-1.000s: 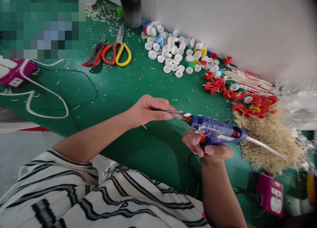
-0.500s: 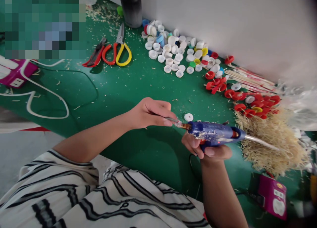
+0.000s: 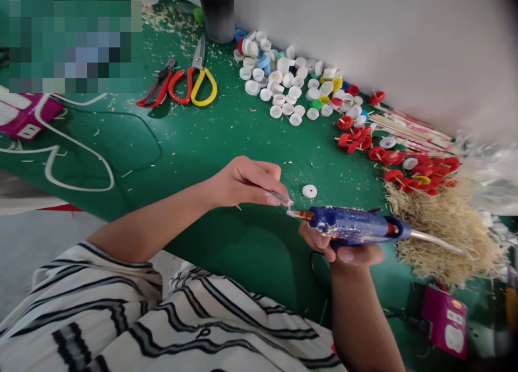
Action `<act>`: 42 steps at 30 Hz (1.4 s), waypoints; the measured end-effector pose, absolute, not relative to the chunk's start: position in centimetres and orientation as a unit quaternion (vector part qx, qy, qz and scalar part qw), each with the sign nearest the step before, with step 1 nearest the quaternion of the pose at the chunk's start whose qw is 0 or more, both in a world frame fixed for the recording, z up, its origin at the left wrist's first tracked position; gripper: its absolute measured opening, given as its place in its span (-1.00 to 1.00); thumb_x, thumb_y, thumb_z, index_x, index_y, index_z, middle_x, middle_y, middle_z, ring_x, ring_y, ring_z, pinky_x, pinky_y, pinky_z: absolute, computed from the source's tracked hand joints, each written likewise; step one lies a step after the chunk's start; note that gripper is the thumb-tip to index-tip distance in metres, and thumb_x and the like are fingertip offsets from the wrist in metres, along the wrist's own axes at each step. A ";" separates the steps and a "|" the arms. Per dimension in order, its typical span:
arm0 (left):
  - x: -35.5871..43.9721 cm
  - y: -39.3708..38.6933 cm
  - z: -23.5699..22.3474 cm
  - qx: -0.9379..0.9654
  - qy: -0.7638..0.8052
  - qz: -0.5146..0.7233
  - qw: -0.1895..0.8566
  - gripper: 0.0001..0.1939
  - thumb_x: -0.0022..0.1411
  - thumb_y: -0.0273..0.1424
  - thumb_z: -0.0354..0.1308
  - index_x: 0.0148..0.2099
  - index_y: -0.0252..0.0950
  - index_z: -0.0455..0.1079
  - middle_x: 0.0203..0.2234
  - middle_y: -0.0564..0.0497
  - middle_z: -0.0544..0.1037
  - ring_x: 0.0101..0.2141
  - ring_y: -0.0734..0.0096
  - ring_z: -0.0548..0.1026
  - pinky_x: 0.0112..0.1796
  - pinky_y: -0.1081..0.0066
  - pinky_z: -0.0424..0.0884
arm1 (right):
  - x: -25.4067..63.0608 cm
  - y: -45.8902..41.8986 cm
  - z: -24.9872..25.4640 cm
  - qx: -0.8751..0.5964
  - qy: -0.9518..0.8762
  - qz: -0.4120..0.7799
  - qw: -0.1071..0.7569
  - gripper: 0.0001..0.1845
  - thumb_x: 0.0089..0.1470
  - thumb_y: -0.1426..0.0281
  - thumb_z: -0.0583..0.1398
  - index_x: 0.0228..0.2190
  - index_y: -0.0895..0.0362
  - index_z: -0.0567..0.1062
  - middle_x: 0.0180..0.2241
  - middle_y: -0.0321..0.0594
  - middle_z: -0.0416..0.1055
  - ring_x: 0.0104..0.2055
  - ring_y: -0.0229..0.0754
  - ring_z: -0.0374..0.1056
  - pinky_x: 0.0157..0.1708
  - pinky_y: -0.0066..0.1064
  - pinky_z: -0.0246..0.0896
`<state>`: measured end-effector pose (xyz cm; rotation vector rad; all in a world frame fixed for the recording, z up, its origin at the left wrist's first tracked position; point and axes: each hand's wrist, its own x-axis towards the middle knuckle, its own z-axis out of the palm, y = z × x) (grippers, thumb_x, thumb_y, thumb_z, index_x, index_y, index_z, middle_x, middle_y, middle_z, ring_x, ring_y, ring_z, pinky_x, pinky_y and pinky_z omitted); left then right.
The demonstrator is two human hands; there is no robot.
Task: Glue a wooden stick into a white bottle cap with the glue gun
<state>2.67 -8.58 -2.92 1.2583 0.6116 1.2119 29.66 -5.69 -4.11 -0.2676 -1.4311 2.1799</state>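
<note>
Above the green surface (image 3: 226, 135), the left hand (image 3: 251, 180) pinches a thin rod (image 3: 278, 195), tip left free, seemingly to face the nozzle (image 3: 304, 215) of the blue glue gun (image 3: 350, 222) gripped in the right hand (image 3: 343, 252), a white disc (image 3: 309, 191) lying just beyond.

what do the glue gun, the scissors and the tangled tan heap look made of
The glue gun: probably hard plastic, semi-gloss, from its moulded blue shell and highlights.
The scissors: likely steel blades, grey with a dull shine; smooth red and yellow handles, plastic or plastic-coated.
The tangled tan heap: matte curly strands, perhaps wood shavings or plant fibre.
</note>
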 end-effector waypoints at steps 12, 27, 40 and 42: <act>2.7 -8.7 -2.8 0.557 0.273 0.520 0.587 -0.90 0.22 -0.23 0.52 -0.20 -0.06 0.81 -0.57 -0.03 0.53 -0.55 0.53 0.35 -0.51 0.43 0.31 | 29.8 -5.9 -4.6 -0.071 -0.527 0.790 0.304 -0.65 0.10 0.18 0.33 -0.14 0.04 0.76 -0.63 -0.37 0.36 -0.69 -0.33 0.09 -0.64 -0.39 -0.03; 2.9 -8.7 -3.3 0.551 0.247 0.567 0.560 -0.83 0.29 -0.39 0.48 -0.12 0.02 0.79 -0.48 -0.01 0.64 -0.52 0.58 0.36 -0.51 0.49 0.31 | 29.0 -5.8 -4.8 -0.032 -0.495 0.805 0.325 -0.65 0.08 0.21 0.33 -0.10 0.04 0.69 -0.66 -0.44 0.23 -0.70 -0.34 0.03 -0.65 -0.39 -0.09; 3.6 -9.3 -3.4 0.490 0.377 0.567 0.543 -0.78 0.20 -0.14 0.54 -0.17 -0.11 0.80 -0.38 -0.07 0.74 -0.51 0.57 0.42 -0.52 0.49 0.30 | 29.1 -6.8 -4.0 -0.219 -0.702 0.555 0.389 -0.88 0.16 0.26 0.35 -0.25 0.00 0.62 -0.57 -0.38 0.42 -0.60 -0.25 0.28 -0.58 -0.36 0.18; 3.7 -9.3 -3.5 0.471 0.390 0.575 0.544 -0.76 0.18 -0.13 0.56 -0.17 -0.13 0.80 -0.40 -0.06 0.74 -0.55 0.61 0.39 -0.55 0.51 0.28 | 29.1 -7.0 -3.7 -0.255 -0.777 0.420 0.394 -0.91 0.13 0.34 0.34 -0.26 -0.03 0.59 -0.48 -0.35 0.50 -0.54 -0.22 0.38 -0.52 -0.34 0.28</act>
